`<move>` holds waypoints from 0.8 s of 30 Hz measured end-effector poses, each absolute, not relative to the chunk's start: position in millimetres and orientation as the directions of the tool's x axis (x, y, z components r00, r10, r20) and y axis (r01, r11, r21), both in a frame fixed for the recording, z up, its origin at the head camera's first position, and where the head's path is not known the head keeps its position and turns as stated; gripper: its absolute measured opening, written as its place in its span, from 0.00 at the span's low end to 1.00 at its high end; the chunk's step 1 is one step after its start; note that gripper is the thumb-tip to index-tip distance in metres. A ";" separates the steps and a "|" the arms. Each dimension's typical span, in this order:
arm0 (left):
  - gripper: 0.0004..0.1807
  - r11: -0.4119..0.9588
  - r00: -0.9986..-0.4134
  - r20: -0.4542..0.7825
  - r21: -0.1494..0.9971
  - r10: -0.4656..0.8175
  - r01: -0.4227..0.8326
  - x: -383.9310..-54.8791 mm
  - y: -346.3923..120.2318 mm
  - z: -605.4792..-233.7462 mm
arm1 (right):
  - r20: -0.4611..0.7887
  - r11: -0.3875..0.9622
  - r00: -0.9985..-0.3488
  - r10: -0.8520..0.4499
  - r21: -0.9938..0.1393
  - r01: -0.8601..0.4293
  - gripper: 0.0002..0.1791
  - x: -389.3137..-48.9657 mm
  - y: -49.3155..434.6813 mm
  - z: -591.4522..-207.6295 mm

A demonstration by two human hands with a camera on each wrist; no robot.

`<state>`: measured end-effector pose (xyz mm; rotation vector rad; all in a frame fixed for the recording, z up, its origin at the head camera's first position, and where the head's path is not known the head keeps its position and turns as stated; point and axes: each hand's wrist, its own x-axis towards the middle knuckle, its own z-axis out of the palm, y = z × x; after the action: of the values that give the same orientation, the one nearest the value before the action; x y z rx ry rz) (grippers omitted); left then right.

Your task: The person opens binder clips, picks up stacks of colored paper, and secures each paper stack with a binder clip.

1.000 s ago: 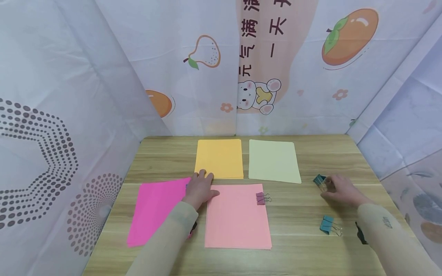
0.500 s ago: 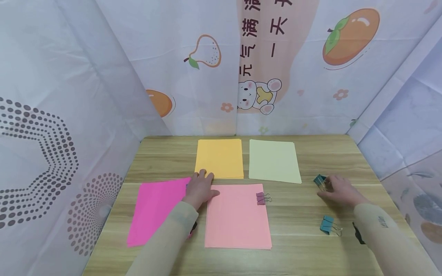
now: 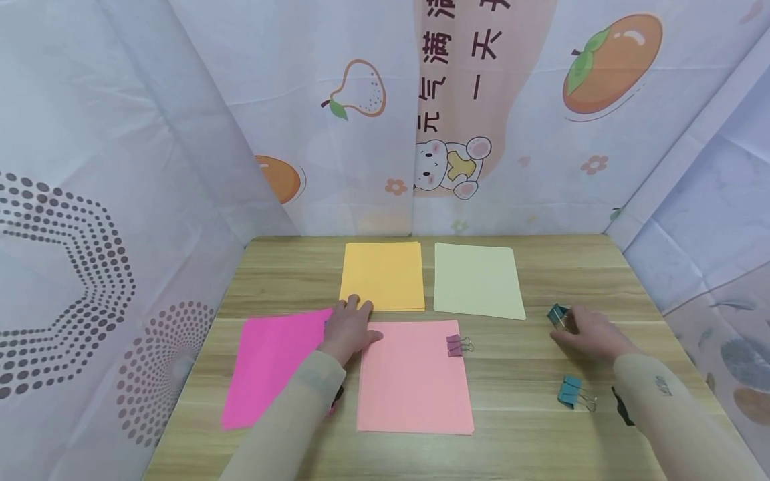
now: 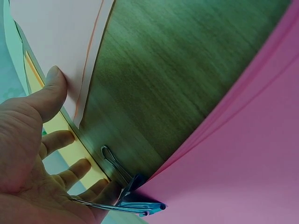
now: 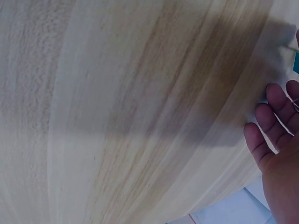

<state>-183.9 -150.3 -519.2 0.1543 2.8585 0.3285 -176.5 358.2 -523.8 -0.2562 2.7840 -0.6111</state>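
My left hand [image 3: 347, 332] lies with spread fingers between the magenta paper stack [image 3: 273, 371] and the light pink paper stack [image 3: 415, 381], its thumb over the pink stack's edge. In the left wrist view, a blue binder clip [image 4: 142, 206] sits on the corner of the magenta stack, its wire handles beside my fingers. On the right, my right hand [image 3: 595, 332] has its thumb and curled fingers around the wire handles of a teal binder clip [image 3: 558, 314] standing on the table. Only a sliver of that clip shows in the right wrist view, so the contact is partly hidden.
A purple binder clip [image 3: 454, 346] grips the pink stack's right edge. Behind lie a yellow-orange paper stack [image 3: 382, 275] and a pale green one [image 3: 478, 280]. A second teal binder clip [image 3: 569, 392] lies near my right forearm. Patterned cloth [image 3: 361, 167] encloses the wooden table.
My right hand has shifted slightly left, its thumb closer to the teal clip's handles. The left hand and the papers have stayed in place.
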 end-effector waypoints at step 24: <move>0.37 0.970 -0.958 -0.254 0.229 0.136 0.077 -182.4 -150.5 -516.1 | -0.279 0.912 -0.933 -0.229 -0.397 -0.105 0.27 -177.0 360.9 -521.3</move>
<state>-182.4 -150.5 -516.1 0.1572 2.8490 0.3161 -177.0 360.9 -521.3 -0.2470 2.7519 -0.5456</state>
